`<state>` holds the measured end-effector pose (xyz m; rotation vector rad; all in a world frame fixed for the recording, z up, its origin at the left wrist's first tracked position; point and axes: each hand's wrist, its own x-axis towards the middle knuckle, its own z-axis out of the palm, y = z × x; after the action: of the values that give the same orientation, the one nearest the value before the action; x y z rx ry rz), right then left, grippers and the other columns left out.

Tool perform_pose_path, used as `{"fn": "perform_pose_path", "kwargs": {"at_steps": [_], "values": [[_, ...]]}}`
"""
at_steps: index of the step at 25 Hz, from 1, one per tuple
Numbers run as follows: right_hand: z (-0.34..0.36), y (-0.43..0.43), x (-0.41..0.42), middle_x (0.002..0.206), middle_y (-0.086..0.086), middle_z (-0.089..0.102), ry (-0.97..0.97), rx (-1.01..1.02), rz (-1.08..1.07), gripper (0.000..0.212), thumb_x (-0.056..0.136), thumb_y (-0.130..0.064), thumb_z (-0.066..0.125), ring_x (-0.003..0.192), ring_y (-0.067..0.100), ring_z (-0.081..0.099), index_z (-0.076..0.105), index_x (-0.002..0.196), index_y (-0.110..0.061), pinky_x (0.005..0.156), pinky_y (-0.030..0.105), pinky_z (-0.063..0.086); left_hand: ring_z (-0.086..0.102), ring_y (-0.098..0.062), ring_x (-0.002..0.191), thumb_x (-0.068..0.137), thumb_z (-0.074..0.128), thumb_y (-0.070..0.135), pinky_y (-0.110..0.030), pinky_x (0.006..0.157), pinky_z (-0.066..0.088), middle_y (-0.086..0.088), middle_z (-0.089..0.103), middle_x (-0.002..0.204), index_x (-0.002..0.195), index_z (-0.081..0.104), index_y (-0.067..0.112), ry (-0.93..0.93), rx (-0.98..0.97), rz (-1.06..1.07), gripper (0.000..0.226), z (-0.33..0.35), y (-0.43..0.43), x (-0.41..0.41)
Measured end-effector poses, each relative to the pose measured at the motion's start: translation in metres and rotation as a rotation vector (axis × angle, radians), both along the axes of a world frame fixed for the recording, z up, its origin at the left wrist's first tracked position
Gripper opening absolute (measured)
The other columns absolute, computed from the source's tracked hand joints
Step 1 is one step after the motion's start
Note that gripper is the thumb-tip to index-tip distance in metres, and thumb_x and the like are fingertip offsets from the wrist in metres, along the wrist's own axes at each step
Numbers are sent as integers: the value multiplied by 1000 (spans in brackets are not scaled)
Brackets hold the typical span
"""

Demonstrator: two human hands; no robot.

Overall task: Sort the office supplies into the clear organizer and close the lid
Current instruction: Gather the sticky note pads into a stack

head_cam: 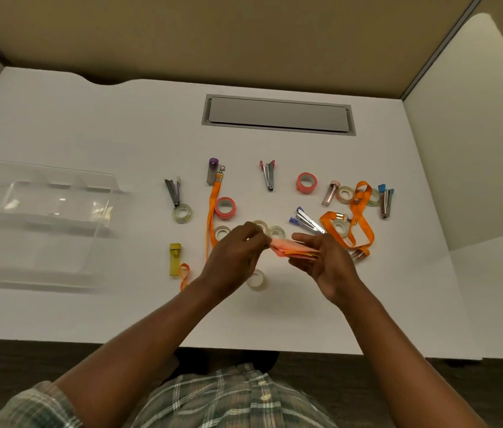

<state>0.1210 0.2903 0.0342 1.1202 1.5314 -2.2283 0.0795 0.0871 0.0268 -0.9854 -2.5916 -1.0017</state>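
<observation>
Left hand (pixel 234 254): we see it closed, pinching one end of the folded orange lanyard (pixel 293 251).
Right hand (pixel 325 260): fingers curled round the other end of that lanyard, gripping it.
Clear organizer (pixel 43 217): on the counter (pixel 120 118), well to the left of the left hand, lid up.
Risk, unfolding: we judge the lanyard may spring open if either pinch slackens.
Risk, snagging: tape rolls (pixel 270 230) lie just beyond the hands; a trailing strap could drag them.
</observation>
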Motion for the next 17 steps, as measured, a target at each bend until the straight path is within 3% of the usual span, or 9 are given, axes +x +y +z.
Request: {"fn": "perform_pose_path", "kwargs": {"at_steps": [2,4,7,10,13,15,17], "values": [[15,-18,-13,109,19,73,-35,-125,62,37,99,-38,53,97,32,72,72,108,-7,79,40,61,63,-26,85,88,70,9,-30,57,52,-12,67,103,102,73,11,123,-80,-19,14,8,-32,-12],[22,-47,-26,103,20,71,-56,-97,127,26,93,-18,65,87,28,72,68,113,-1,71,36,62,66,-29,90,84,74,7,-31,60,54,-17,67,110,103,75,12,189,-114,-17,19,14,-64,-22],[26,-97,-42,97,12,72,-63,-63,199,27,94,-5,61,85,23,70,62,120,-1,72,32,61,66,-29,97,87,71,9,-33,65,58,-17,64,120,110,73,14,180,-149,28,23,17,-105,-31],[26,-146,-55,108,1,68,68,122,280,29,98,-9,56,96,18,66,57,122,-25,79,32,59,60,-16,109,96,55,8,-27,82,56,-4,55,132,136,54,21,-164,128,251,42,16,-137,-29],[23,-186,-62,125,1,62,199,337,334,39,99,-12,54,109,17,61,53,132,-33,89,36,55,65,-10,101,103,47,27,-25,79,57,4,55,128,146,40,32,-654,509,490,44,20,-158,-35],[19,-212,-68,130,1,59,243,425,381,41,101,-15,51,112,17,59,51,137,-35,84,31,54,63,-14,105,102,41,43,-32,80,59,3,55,130,147,36,36,-822,503,499,46,21,-171,-46],[15,-235,-74,137,1,55,265,489,408,42,103,-18,47,113,18,56,47,142,-34,76,23,49,57,-22,117,102,38,45,-43,93,56,-1,53,139,146,42,31,-842,390,456,45,23,-180,-52]]}}
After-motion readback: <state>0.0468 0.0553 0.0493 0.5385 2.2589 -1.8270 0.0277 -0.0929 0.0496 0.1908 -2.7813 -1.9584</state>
